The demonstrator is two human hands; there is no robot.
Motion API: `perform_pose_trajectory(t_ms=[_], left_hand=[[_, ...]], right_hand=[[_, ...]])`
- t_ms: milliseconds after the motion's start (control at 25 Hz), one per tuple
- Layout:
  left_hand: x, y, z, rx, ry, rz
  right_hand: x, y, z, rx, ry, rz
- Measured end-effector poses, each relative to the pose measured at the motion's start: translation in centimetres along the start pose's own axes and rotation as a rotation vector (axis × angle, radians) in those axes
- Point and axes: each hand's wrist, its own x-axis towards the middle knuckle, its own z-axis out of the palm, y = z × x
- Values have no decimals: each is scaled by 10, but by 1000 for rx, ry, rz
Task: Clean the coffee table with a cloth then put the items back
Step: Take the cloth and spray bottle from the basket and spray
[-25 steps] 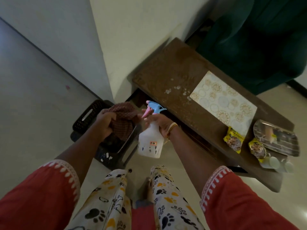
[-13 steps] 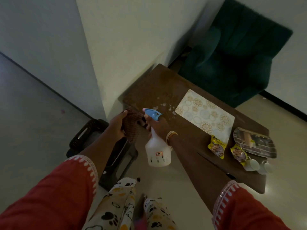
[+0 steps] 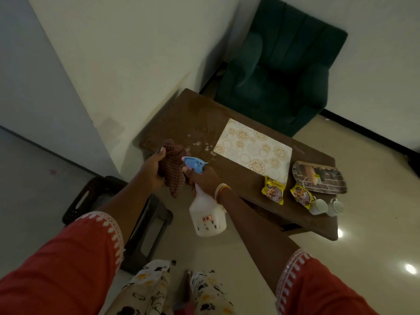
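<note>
Left hand grips the checked cloth, right hand the spray bottle — foam spots on the bench lie just ahead, nearer the cloth.

There is a single view, from a wide-angle camera worn on the person's head, looking forward and steeply down. The person's own forearms and patterned trousers fill the bottom of the frame, closest to the lens. The table runs diagonally from centre to right, a little farther off. The green armchair and the wall corner lie farthest, at the top, with straight edges bowed by the lens.
</note>
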Motion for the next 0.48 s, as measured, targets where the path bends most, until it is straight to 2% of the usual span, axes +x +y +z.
perform_pose_trajectory(t_ms=[160,320,480], left_hand=[[5,-2,7,24,-57,-3],[7,-3,11,27,-64,2],[8,-3,6,19,-11,12]], right_hand=[[2,6,-11,-31,-61,68],[4,18,-8,39,139,53],[9,23,-3,5,87,67]])
